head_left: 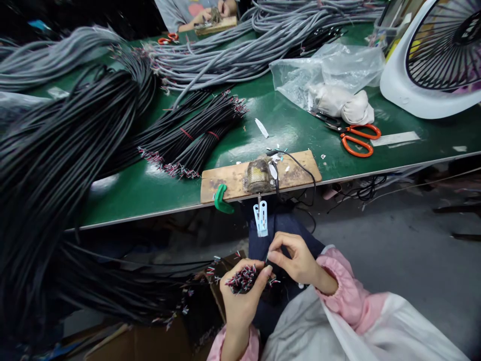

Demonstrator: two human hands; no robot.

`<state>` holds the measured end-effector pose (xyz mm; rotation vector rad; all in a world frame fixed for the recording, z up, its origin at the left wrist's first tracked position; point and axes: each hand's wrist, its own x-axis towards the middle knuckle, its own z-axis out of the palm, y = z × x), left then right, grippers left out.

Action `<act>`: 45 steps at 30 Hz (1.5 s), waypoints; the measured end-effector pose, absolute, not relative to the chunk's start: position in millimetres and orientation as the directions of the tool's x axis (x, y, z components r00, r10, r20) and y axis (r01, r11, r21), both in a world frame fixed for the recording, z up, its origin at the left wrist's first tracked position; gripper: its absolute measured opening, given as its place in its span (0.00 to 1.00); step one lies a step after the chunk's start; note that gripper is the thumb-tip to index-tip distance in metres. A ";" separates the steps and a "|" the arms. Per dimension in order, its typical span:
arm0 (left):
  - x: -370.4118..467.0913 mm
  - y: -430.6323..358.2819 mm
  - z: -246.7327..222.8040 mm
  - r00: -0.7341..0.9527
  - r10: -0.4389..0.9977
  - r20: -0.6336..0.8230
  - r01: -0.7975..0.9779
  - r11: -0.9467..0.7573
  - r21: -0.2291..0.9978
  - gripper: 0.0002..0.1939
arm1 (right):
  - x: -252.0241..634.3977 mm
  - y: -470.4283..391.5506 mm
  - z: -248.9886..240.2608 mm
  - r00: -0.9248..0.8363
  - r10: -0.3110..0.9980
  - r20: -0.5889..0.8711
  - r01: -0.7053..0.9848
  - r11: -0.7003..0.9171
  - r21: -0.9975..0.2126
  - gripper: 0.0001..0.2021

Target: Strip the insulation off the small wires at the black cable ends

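Observation:
My left hand (238, 306) is wrapped round a bundle of black cables (244, 280) whose red, white and black wire ends point up. Thumb and forefinger of my right hand (296, 258) pinch a thin wire end beside my left thumb; its detail is too small to make out. Just beyond both hands, a light blue clothes peg (260, 219) hangs on the shaft of a small, dirty motor (258, 175). That motor sits on a wooden board (225, 175) at the table edge, with a green clamp (222, 199) at its left end.
Black cables (75, 145) drape over the green table (263, 110) at left, with tied shorter bundles (199, 130) beside them. Grey cables (233, 50) lie behind. Orange-handled scissors (358, 140), a plastic bag (326, 65) and a fan (413, 95) are at right. Another person's hands (210, 15) work opposite.

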<state>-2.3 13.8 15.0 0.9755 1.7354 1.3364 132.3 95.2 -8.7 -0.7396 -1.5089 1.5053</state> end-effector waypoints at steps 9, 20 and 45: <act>-1.9 13.2 13.1 -0.448 0.892 -0.065 0.165 0.154 0.974 0.06 | 134.7 96.9 -11.8 -0.500 0.856 0.130 -0.198 0.033 -0.980 0.17; -3.6 16.4 9.0 -0.435 0.897 -0.078 0.169 0.167 0.971 0.08 | 134.4 95.3 -12.3 -0.462 0.875 0.145 -0.195 0.059 -0.979 0.16; -2.4 13.1 11.4 -0.431 0.892 -0.137 0.092 0.195 0.976 0.05 | 130.5 96.4 -17.1 -0.297 0.948 0.113 -0.125 0.079 -0.989 0.16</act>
